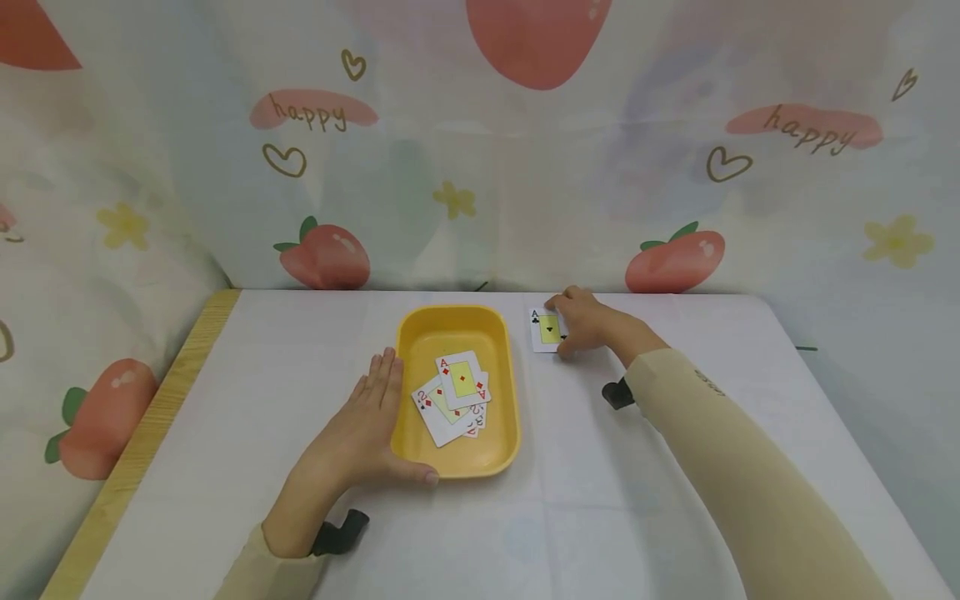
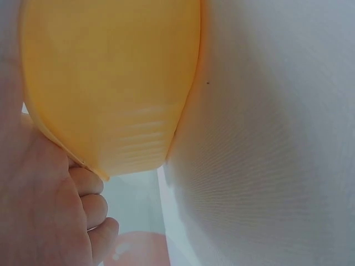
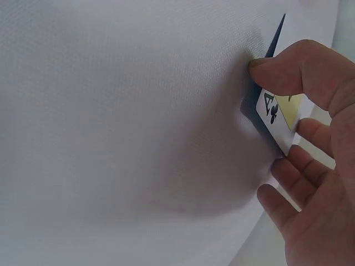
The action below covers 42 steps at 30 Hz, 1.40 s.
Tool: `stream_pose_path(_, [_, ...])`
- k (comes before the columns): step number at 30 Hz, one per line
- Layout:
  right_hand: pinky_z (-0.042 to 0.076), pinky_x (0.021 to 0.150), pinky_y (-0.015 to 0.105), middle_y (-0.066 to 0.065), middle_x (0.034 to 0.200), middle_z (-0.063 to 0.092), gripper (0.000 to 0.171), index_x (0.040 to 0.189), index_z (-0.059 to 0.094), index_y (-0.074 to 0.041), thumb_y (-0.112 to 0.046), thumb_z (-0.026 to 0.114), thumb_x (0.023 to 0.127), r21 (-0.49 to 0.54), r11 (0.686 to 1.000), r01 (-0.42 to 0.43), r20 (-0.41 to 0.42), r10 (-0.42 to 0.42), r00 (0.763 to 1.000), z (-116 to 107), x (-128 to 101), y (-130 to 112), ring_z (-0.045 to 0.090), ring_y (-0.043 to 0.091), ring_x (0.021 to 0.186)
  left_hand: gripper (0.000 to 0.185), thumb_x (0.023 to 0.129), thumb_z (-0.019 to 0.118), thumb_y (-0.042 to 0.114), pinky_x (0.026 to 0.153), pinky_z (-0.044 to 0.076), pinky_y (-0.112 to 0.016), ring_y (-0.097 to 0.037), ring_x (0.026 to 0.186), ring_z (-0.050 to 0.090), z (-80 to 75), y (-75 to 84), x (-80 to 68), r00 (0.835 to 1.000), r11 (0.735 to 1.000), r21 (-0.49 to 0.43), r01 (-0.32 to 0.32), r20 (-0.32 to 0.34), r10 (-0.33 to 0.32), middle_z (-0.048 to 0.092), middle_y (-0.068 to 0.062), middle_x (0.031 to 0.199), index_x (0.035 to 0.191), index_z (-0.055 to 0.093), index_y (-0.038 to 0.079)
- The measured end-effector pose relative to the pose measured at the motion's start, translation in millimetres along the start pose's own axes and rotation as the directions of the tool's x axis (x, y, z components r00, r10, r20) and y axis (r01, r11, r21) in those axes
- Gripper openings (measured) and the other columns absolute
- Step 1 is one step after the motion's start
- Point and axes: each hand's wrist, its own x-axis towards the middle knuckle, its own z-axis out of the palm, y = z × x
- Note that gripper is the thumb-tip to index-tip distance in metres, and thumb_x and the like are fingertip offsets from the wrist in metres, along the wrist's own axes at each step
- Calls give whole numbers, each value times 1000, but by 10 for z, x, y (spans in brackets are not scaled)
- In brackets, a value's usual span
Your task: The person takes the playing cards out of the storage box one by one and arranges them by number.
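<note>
A yellow tray [image 1: 513,417] stands on the white table, with several overlapping playing cards [image 1: 459,379] inside, a red ace of diamonds on top. My left hand [image 1: 367,425] lies against the tray's left side, fingers straight along the rim and thumb extended at the near edge. In the left wrist view, the fingers [image 2: 91,210] touch the outside of the tray wall [image 2: 122,77]. Right of the tray, my right hand [image 1: 587,322] pinches an ace of clubs [image 1: 549,330] between thumb and fingers. The right wrist view shows the card [image 3: 268,111] tilted, its dark blue underside partly visible.
A white cloth [image 1: 600,517] covers the table, with a wooden strip [image 1: 150,433] along the left edge. Behind rises a curtain [image 1: 525,167] printed with fruit, flowers and hearts. A black strap piece [image 1: 341,533] sits at the left wrist, another [image 1: 618,393] at the right.
</note>
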Motion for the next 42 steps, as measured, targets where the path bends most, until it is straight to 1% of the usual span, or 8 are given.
stream_pose_path(9, [38, 113, 55, 21, 149, 34, 85, 151, 40, -10, -22, 82, 78, 10, 1000, -3, 8, 3, 1000, -3, -8, -38, 38, 36, 130, 155, 53, 78, 81, 124, 13, -49, -31, 155, -5, -12, -8, -13, 1000, 1000, 0, 7, 5, -7, -8, -15, 167, 159, 0, 0])
stream_pose_path(13, [36, 114, 57, 19, 150, 33, 83, 152, 37, -11, -20, 78, 81, 120, 992, 43, -32, -39, 999, -33, -50, -69, 37, 35, 132, 155, 54, 77, 82, 124, 13, -49, -31, 155, -5, -17, -18, -13, 1000, 1000, 3, 3, 4, -3, -8, -15, 167, 159, 0, 0])
stream_pose_path(18, [41, 109, 56, 15, 150, 35, 81, 152, 38, -12, -20, 76, 82, 266, 942, 203, -138, -171, 976, -151, -209, -275, 37, 35, 136, 153, 54, 78, 81, 124, 14, -50, -32, 155, -4, -33, -17, -5, 1000, 1000, 4, -2, -4, 2, -7, -15, 167, 159, 0, -1])
stream_pose_path(24, [39, 112, 54, 8, 152, 38, 82, 151, 39, -12, -25, 80, 81, 272, 880, 390, -204, -343, 917, -234, -413, -676, 39, 30, 137, 153, 55, 80, 79, 124, 13, -50, -32, 155, -4, -57, -9, -10, 1000, 1000, -4, 4, 3, -4, -7, -16, 167, 158, 1, -1])
stream_pose_path(29, [36, 116, 47, 6, 153, 39, 87, 150, 42, -11, -32, 83, 76, 138, 877, 460, -145, -442, 885, -131, -461, -1015, 40, 26, 138, 154, 55, 79, 80, 124, 12, -50, -32, 155, -6, -59, -16, -14, 1000, 1000, -7, 13, 15, -13, -8, -16, 167, 159, -1, 0])
stream_pose_path(34, [37, 116, 38, 4, 152, 41, 95, 150, 43, -10, -41, 86, 72, -75, 897, 437, -26, -439, 898, 54, -404, -1257, 43, 21, 137, 153, 55, 78, 81, 124, 14, -51, -32, 155, -5, -42, -27, -15, 1000, 1000, -15, 16, 19, -16, -8, -15, 167, 159, -1, 1])
stream_pose_path(38, [39, 114, 34, 5, 148, 45, 99, 151, 43, -9, -47, 86, 70, -215, 881, 422, 38, -424, 905, 157, -335, -1384, 44, 20, 134, 153, 55, 76, 82, 124, 14, -52, -32, 154, -5, -33, -22, -15, 1000, 1000, -25, 8, 18, -8, -8, -15, 167, 159, 0, 0])
stream_pose_path(42, [37, 115, 32, 5, 146, 46, 100, 151, 43, -9, -49, 86, 69, -286, 870, 402, 58, -403, 913, 206, -272, -1463, 43, 20, 133, 152, 56, 75, 83, 124, 14, -52, -33, 154, -5, -31, -12, -11, 1000, 1000, -21, -11, 10, 11, -6, -16, 167, 158, 1, -1])
